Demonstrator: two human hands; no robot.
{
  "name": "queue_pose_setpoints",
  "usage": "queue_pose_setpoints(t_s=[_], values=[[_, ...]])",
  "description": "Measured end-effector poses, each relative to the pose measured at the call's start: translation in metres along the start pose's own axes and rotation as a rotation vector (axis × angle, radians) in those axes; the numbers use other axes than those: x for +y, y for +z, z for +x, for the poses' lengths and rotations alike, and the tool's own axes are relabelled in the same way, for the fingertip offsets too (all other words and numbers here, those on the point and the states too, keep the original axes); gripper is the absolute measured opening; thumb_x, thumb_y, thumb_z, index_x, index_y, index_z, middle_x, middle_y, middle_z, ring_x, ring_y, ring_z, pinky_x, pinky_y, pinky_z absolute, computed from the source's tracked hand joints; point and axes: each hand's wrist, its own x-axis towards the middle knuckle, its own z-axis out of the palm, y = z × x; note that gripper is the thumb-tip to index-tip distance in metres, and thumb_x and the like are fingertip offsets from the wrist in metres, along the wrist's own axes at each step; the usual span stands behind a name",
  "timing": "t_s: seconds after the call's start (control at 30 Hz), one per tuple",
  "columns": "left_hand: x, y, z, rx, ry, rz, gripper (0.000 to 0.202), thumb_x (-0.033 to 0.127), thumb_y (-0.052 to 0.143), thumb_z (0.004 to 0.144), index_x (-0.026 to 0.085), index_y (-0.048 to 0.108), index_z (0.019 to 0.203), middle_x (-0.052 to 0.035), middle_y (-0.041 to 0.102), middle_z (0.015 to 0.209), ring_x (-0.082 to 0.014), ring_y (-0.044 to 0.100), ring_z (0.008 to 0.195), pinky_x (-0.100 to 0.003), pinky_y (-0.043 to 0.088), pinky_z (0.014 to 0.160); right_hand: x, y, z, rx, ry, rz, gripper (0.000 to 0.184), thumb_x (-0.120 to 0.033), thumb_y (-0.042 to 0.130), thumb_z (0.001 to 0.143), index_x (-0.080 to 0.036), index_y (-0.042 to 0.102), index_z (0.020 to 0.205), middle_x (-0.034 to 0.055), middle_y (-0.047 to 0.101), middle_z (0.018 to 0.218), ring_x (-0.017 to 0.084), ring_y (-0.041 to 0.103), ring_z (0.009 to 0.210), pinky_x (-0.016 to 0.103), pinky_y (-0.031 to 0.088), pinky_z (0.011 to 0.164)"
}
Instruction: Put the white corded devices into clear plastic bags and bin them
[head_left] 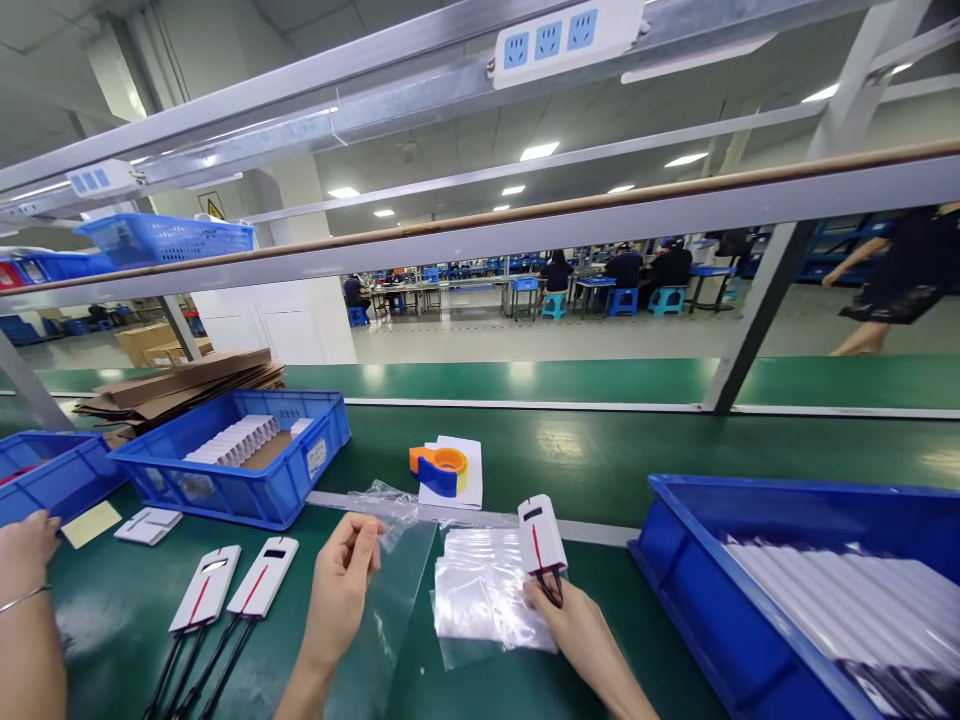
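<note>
My left hand pinches the top edge of a clear plastic bag and holds it up over the green table. My right hand grips a white flat device with a red line and black cords, holding it by its lower end above a stack of clear bags. Two more white devices with black cords lie on the table left of my left hand.
A blue bin with white items stands at the left, another blue bin with white items at the right. An orange and blue tape dispenser lies on white paper. Another person's hand shows at far left. Cardboard sheets are stacked behind.
</note>
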Motion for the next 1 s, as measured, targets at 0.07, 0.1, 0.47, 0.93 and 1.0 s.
queue_pose_setpoints(t_s=[0.07, 0.1, 0.47, 0.93, 1.0], values=[[0.01, 0.0, -0.003, -0.09, 0.032, 0.086, 0.046, 0.063, 0.059, 0.09, 0.018, 0.064, 0.084, 0.005, 0.044, 0.058, -0.0108, 0.038, 0.051, -0.02, 0.03, 0.047, 0.0, -0.007, -0.001, 0.034, 0.001, -0.004, 0.034, -0.057, 0.056, 0.074, -0.026, 0.06, 0.06, 0.0071, 0.071, 0.066, 0.032, 0.067, 0.07, 0.036, 0.041, 0.066], [0.013, 0.003, -0.005, -0.138, 0.041, 0.121, 0.046, 0.063, 0.057, 0.091, 0.018, 0.064, 0.083, 0.0045, 0.044, 0.057, -0.0117, 0.039, 0.052, -0.021, 0.031, 0.049, -0.001, -0.011, -0.002, 0.065, 0.002, -0.004, 0.034, -0.058, 0.057, 0.073, -0.027, 0.058, 0.058, 0.0073, 0.069, 0.064, 0.032, 0.065, 0.069, 0.036, 0.039, 0.065], [0.02, 0.048, -0.027, -0.489, 0.013, 0.213, 0.033, 0.045, 0.051, 0.098, 0.02, 0.057, 0.076, 0.0035, 0.047, 0.059, -0.0132, 0.043, 0.055, -0.024, 0.031, 0.053, -0.064, -0.026, -0.05, -0.07, 0.085, 0.411, 0.061, -0.076, 0.061, 0.077, -0.018, 0.075, 0.088, 0.0016, 0.065, 0.068, 0.008, 0.03, 0.044, 0.025, 0.024, 0.046], [0.011, 0.055, -0.035, -0.534, -0.013, 0.221, 0.032, 0.043, 0.046, 0.101, 0.021, 0.062, 0.084, 0.002, 0.054, 0.061, -0.0151, 0.048, 0.056, -0.025, 0.035, 0.054, -0.07, -0.013, -0.071, -0.165, -0.074, 0.447, 0.039, -0.059, 0.071, 0.081, -0.021, 0.069, 0.078, 0.0029, 0.066, 0.077, 0.022, 0.061, 0.077, 0.028, 0.048, 0.07], [0.008, 0.057, -0.038, -0.375, 0.132, 0.312, 0.021, 0.038, 0.051, 0.098, 0.021, 0.063, 0.092, -0.0036, 0.064, 0.081, -0.0197, 0.057, 0.073, -0.028, 0.042, 0.066, -0.068, -0.012, -0.07, -0.144, -0.071, 0.401, 0.038, -0.058, 0.072, 0.081, -0.02, 0.067, 0.075, 0.0023, 0.065, 0.074, 0.02, 0.059, 0.072, 0.028, 0.046, 0.067]])
